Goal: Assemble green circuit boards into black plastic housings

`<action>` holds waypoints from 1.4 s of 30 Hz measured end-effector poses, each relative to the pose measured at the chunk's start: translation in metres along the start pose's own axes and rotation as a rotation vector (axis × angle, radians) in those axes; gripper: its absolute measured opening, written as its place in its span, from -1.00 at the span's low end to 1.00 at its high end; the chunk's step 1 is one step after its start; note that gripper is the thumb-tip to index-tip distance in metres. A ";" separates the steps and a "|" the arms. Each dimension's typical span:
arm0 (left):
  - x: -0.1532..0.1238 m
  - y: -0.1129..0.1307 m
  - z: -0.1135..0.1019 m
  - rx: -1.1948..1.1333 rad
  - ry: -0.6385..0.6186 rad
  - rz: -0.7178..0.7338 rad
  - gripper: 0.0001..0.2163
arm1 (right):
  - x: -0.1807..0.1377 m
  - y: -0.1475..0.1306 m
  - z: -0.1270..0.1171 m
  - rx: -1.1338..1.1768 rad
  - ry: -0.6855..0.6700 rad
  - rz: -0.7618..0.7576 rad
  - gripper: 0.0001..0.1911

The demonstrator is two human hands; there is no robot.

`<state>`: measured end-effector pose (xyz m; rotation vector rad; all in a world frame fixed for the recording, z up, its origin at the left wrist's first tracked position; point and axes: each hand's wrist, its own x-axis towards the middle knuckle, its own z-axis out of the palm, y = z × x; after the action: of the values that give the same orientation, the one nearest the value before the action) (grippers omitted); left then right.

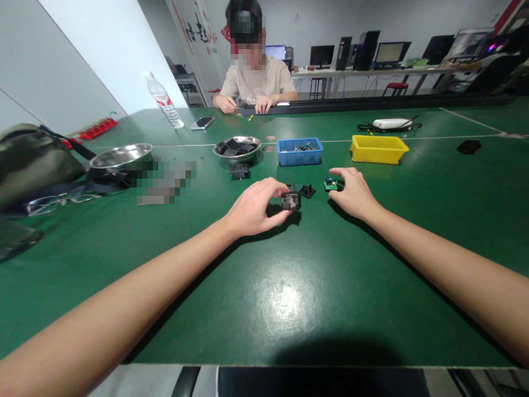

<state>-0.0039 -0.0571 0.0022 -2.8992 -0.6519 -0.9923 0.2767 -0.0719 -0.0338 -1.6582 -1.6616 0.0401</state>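
Note:
My left hand (258, 209) grips a small black plastic housing (291, 201) between thumb and fingers, just above the table. Beside the housing, to its right, lies a small black plastic part (307, 191). The thumb and fingers of my right hand (353, 191) are around the edges of a small green circuit board (331, 185), which carries a dark round component. Another black plastic piece (239, 171) rests in front of a metal bowl (220, 154) that holds several black parts.
A blue bin (300, 160) with small metal pieces and a yellow bin (379, 153) stand beyond my hands. At left are another metal bowl (119, 159), glasses (61, 201) and a bag (37, 154). A bottle (164, 103) and phone (203, 123) stand farther back. Another person (258, 80) works opposite.

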 end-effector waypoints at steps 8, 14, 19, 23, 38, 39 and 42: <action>-0.001 -0.003 0.002 -0.113 0.011 -0.029 -0.76 | 0.001 -0.003 -0.002 0.069 -0.101 -0.099 -0.68; -0.001 -0.004 0.003 -0.161 0.034 0.010 -0.79 | -0.003 -0.014 -0.006 0.208 -0.027 -0.025 -0.72; -0.003 -0.005 0.003 -0.096 -0.015 -0.051 -0.67 | -0.006 -0.016 -0.001 0.429 -0.014 -0.040 -0.66; -0.002 -0.005 0.001 -0.041 -0.036 -0.002 -0.61 | -0.008 -0.017 0.001 0.506 -0.037 -0.059 -0.59; -0.001 -0.008 0.005 -0.076 0.068 -0.047 -0.63 | -0.015 -0.028 -0.004 0.541 -0.094 -0.165 -0.66; -0.001 -0.008 0.005 -0.069 0.073 -0.038 -0.65 | -0.016 -0.029 -0.004 0.521 -0.096 -0.184 -0.66; 0.000 -0.009 0.005 -0.079 0.081 -0.052 -0.72 | -0.017 -0.031 -0.006 0.475 -0.100 -0.227 -0.67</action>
<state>-0.0047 -0.0478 -0.0030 -2.9050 -0.7026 -1.1605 0.2517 -0.0944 -0.0220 -1.1231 -1.7394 0.3810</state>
